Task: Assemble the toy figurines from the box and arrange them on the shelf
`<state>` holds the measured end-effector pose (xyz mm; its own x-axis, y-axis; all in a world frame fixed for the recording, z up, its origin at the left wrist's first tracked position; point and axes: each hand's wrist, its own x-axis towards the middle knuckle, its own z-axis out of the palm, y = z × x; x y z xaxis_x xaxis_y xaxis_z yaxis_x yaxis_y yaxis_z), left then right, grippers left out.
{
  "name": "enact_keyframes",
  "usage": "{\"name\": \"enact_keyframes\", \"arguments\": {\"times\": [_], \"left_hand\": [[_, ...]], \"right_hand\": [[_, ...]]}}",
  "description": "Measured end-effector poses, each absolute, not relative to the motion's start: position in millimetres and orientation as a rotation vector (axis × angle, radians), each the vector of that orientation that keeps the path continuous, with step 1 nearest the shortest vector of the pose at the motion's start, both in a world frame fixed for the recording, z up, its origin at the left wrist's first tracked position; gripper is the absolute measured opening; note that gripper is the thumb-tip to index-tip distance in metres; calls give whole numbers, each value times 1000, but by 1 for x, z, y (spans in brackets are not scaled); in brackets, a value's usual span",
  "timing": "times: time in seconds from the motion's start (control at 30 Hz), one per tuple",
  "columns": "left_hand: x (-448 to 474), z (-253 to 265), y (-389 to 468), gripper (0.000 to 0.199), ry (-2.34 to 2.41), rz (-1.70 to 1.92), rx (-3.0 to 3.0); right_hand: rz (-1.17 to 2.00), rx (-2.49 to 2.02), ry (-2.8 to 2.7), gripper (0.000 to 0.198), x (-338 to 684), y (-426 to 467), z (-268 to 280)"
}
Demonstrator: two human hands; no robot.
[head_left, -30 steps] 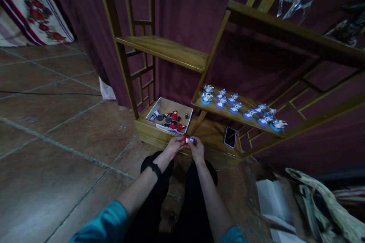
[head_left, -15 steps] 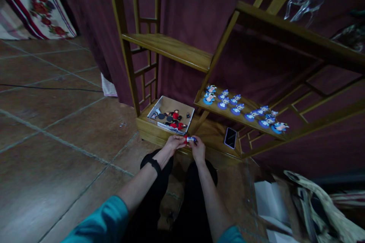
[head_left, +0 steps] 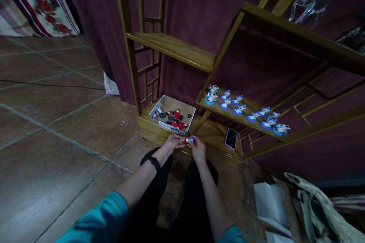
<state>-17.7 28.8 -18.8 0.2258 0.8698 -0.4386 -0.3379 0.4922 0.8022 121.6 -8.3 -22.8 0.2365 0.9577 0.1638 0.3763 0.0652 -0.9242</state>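
Between my two hands is a small figurine (head_left: 190,140) with a red part on the left and blue and white on the right. My left hand (head_left: 175,142) pinches its red end, and my right hand (head_left: 198,149) closes round its blue end. Fingers cover part of it. Just beyond my left hand stands an open cardboard box (head_left: 192,111), in which red-and-black figurines (head_left: 178,125) and dark round bases (head_left: 162,115) lie loose. To the right, several blue-and-white figurines (head_left: 238,109) stand on round bases along a raised wooden shelf (head_left: 245,98).
A phone (head_left: 230,138) lies on the lower wooden board right of my hands. An upper shelf (head_left: 173,47) juts out over the box. High at right stands a clear glass animal (head_left: 316,2). White boxes (head_left: 270,201) and crumpled cloth (head_left: 322,205) are on the floor at right.
My view has shifted slightly, so the shelves sit a little further right. Both hands keep hold of the figurine in nearly the same place.
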Motion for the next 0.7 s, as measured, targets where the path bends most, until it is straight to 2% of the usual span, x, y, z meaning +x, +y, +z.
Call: {"name": "enact_keyframes", "arguments": {"times": [0.23, 0.43, 0.7], "left_hand": [[-17, -16, 27, 10, 996, 916, 693], [-17, -13, 25, 11, 1003, 894, 716], [-22, -14, 29, 13, 990, 848, 572]], "right_hand": [[749, -1524, -1256, 33, 121, -7, -27], [759, -1554, -1227, 34, 120, -9, -30], [614, -1514, -1379, 29, 120, -15, -18]]}}
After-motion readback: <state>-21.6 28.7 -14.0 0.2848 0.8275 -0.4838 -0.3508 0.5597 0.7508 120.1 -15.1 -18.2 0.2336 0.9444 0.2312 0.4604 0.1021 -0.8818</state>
